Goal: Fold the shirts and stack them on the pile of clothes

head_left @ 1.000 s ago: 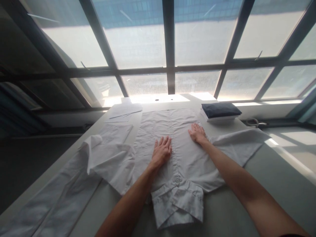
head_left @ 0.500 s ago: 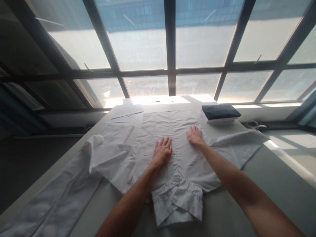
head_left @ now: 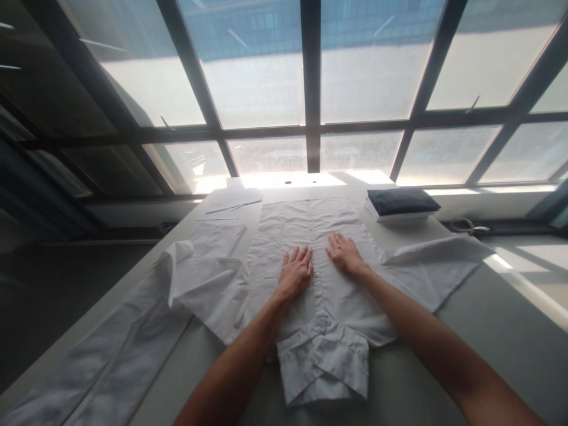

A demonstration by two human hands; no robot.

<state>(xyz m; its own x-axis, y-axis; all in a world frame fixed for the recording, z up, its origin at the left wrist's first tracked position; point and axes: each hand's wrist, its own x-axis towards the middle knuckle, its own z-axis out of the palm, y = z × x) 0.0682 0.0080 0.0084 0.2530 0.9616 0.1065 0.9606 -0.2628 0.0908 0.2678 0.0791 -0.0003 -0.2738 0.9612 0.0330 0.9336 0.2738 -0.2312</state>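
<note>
Both hands, left (head_left: 296,273) and right (head_left: 345,254), lie flat on the white shirt (head_left: 339,296), fingers a little spread; no writing is readable.

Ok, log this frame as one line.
left hand: flat on white shirt | right hand: flat on shirt, across placket | collar: toward wearer | dark folded cloth: far right

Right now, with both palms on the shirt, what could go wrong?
If the left hand or right hand drags, the wrinkled front of the white shirt could bunch further. The sleeve on the left overlaps other pale cloth, so pulling it might drag that along. The collar lies near the forearms and could get creased by a careless sweep.
</note>
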